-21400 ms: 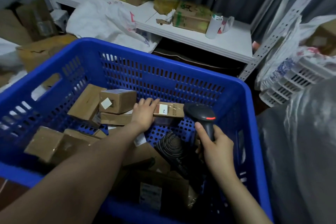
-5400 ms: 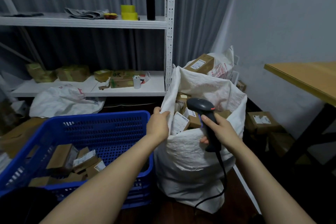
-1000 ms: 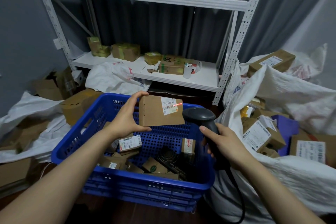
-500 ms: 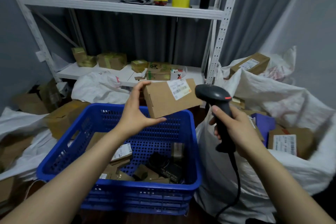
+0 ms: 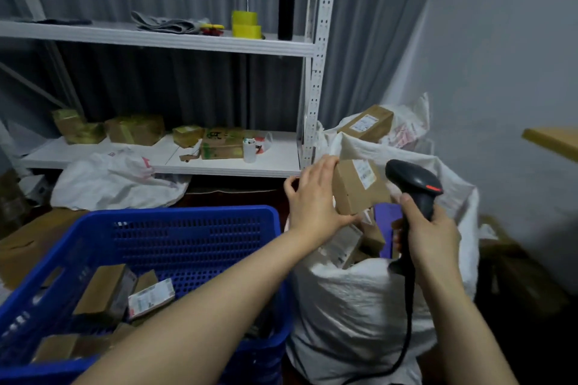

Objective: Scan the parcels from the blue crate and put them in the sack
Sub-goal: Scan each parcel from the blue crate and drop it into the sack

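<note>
My left hand (image 5: 312,198) holds a brown cardboard parcel (image 5: 359,189) with a white label, fingers on its top edge and thumb under it, tilted just above the open mouth of the white sack (image 5: 359,306). Several parcels and a purple one lie inside the sack. My right hand (image 5: 433,239) grips the handle of the black barcode scanner (image 5: 413,180), right of the parcel, its cable hanging down over the sack. The blue crate (image 5: 187,217) stands at lower left with several brown parcels (image 5: 106,291) in it; my left forearm crosses over it.
A white metal shelf (image 5: 225,166) behind the crate carries taped boxes and a white cup. A white bag (image 5: 119,181) lies under it. Behind the sack, another sack holds a labelled box (image 5: 366,123). A wooden tabletop (image 5: 552,141) juts in at right.
My left hand has carried the parcel from above the crate rightward to over the sack's mouth. The scanner hand has shifted right with it, and the view has turned toward the sack.
</note>
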